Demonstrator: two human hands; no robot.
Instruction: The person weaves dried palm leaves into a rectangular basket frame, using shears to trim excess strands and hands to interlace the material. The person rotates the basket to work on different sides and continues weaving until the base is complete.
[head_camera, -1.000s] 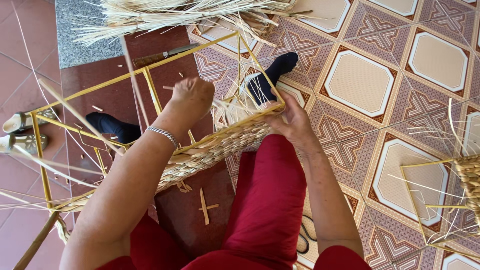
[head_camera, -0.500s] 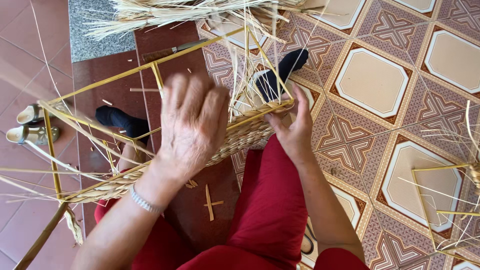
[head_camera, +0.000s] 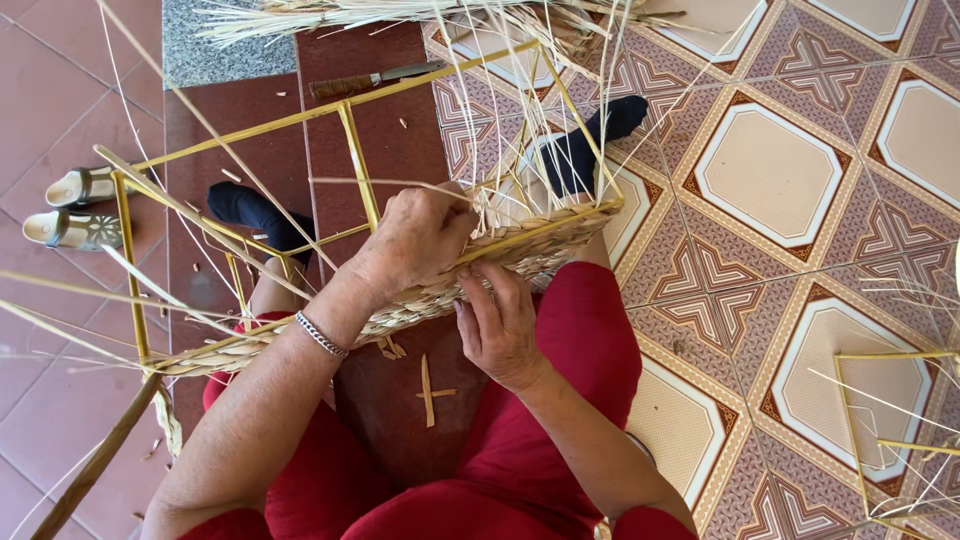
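Clearly both hands work the woven straw band (head_camera: 420, 305) along the yellow frame (head_camera: 352, 140): left hand (head_camera: 415, 240) closed on light, springy strands, right hand (head_camera: 500, 325) fingers loosely pressing beneath.

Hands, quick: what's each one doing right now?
Left hand: closed, gripping straw strands at the woven band.
Right hand: fingers pressed against the band; grip cannot be told.

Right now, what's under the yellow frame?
Under the yellow frame: dark red floor, a foot in a black sock, and red-trousered legs. The woven straw band and both hands hide whatever lies directly beneath them.
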